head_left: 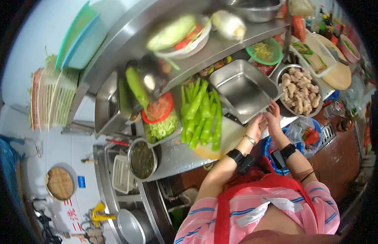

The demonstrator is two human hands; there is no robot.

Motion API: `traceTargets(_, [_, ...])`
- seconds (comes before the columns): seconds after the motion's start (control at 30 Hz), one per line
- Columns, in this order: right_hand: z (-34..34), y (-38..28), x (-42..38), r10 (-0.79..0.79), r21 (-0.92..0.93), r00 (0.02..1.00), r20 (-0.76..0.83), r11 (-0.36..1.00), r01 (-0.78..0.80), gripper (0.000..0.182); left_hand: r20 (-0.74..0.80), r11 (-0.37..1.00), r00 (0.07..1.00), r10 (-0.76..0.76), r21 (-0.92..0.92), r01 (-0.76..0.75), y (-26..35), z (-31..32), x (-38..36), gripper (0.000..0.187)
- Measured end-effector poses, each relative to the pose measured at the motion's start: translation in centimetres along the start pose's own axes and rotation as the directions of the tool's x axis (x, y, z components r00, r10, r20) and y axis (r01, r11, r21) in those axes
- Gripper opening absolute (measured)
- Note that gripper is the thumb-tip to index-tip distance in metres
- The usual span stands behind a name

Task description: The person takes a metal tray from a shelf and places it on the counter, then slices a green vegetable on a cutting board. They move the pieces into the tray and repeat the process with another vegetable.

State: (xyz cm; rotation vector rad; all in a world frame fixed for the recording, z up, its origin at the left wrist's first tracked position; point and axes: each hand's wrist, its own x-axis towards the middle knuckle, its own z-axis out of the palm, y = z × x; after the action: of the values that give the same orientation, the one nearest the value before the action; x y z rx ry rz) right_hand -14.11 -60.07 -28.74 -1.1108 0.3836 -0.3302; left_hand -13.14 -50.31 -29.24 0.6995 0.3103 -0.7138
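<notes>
Both my hands are close together at the near corner of a rectangular steel pan [238, 90] with nothing lying in it. My left hand [256, 127], with a bracelet at the wrist, has its fingers stretched toward the pan's near edge. Right beside it, my right hand [273, 118] is open, fingertips right at the pan's corner. To the left, long green stalks [203, 116] lie piled on a round cutting board [227, 136]. A knife [233, 118] shows partly between board and pan. Right of my hands stands a steel bowl of ginger-like chunks [301, 91].
A container of shredded green vegetable [162, 129] and a red-rimmed bowl [158, 107] stand left. An overhead steel shelf [254, 36] carries vegetables. A green bowl [264, 51] sits behind the pan. Below the counter is a blue basket [313, 150] with bags.
</notes>
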Motion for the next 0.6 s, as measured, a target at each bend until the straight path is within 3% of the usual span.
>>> traceTargets(0.03, [0.2,-0.7,-0.7,0.026,0.013,1.0,0.018,1.0,-0.026,0.063,-0.102,0.979,0.995,-0.015,0.2,0.035,0.7,0.0,-1.8,0.026])
traceTargets(0.07, [0.1,-0.4,-0.9,-0.002,-0.008,0.999,0.033,1.0,0.002,0.062,-0.035,0.881,0.994,0.107,0.467,-0.078,0.7,-2.4,-1.9,0.025])
traceTargets(0.1, [-0.3,0.2,-1.1,-0.044,-0.039,0.999,0.011,0.998,0.044,0.062,0.058,0.699,0.979,0.195,0.692,-0.18,0.9,-4.5,-2.5,0.024])
traceTargets(0.13, [-0.6,0.6,-1.9,-0.036,-0.034,0.999,-0.001,0.999,0.036,0.061,0.109,0.528,0.936,0.333,0.801,-0.281,1.3,-6.7,-3.5,0.029])
traceTargets(0.17, [-0.1,0.2,-2.2,-0.047,-0.019,0.999,-0.002,0.999,0.047,0.061,0.101,0.522,0.93,0.354,0.803,-0.286,2.5,-8.2,-4.9,0.029])
traceTargets(0.2, [-0.5,0.9,-2.8,-0.015,-0.03,0.999,-0.03,0.999,0.014,0.055,0.257,-0.064,0.804,0.536,0.962,-0.265,3.9,-9.7,-6.4,0.037])
traceTargets(0.23, [-0.8,1.6,-3.3,0.0,-0.078,0.999,-0.054,0.997,-0.004,0.041,0.467,-0.603,0.677,0.569,0.796,-0.042,5.1,-11.1,-7.9,0.045])
traceTargets(0.3, [-1.5,4.2,-3.8,0.11,-0.164,0.985,0.135,0.983,-0.088,0.026,0.445,-0.65,0.689,0.571,0.758,0.049,8.0,-11.4,-10.6,0.052])
traceTargets(0.37, [-0.4,6.1,-5.2,0.129,-0.385,0.92,0.371,0.923,0.026,0.019,0.412,-0.681,0.721,0.556,0.724,0.111,8.8,-12.2,-12.3,0.059])
traceTargets(0.4, [1.3,5.4,-6.2,0.073,-0.597,0.886,0.458,0.764,0.246,0.023,0.362,-0.666,0.751,0.552,0.734,0.135,9.2,-12.6,-12.4,0.061])
traceTargets(0.43, [2.7,5.5,-6.7,-0.102,-0.624,0.786,0.609,0.55,0.555,0.03,0.311,-0.652,0.781,0.542,0.742,0.156,9.3,-13.1,-12.4,0.064])
traceTargets(0.5, [5.4,5.1,-6.7,-0.086,-0.672,0.714,0.695,0.274,0.688,0.037,0.327,-0.683,0.789,0.519,0.714,0.153,9.4,-14.3,-11.9,0.067])
traceTargets(0.53, [6.2,5.4,-6.3,-0.085,-0.684,0.724,0.684,0.27,0.678,0.037,0.313,-0.685,0.794,0.521,0.708,0.171,9.6,-14.3,-11.9,0.068])
traceTargets(0.6, [7.6,6.5,-5.7,-0.049,-0.755,0.753,0.656,-0.051,0.654,0.041,0.307,-0.693,0.806,0.506,0.701,0.168,10.1,-14.7,-11.8,0.069])
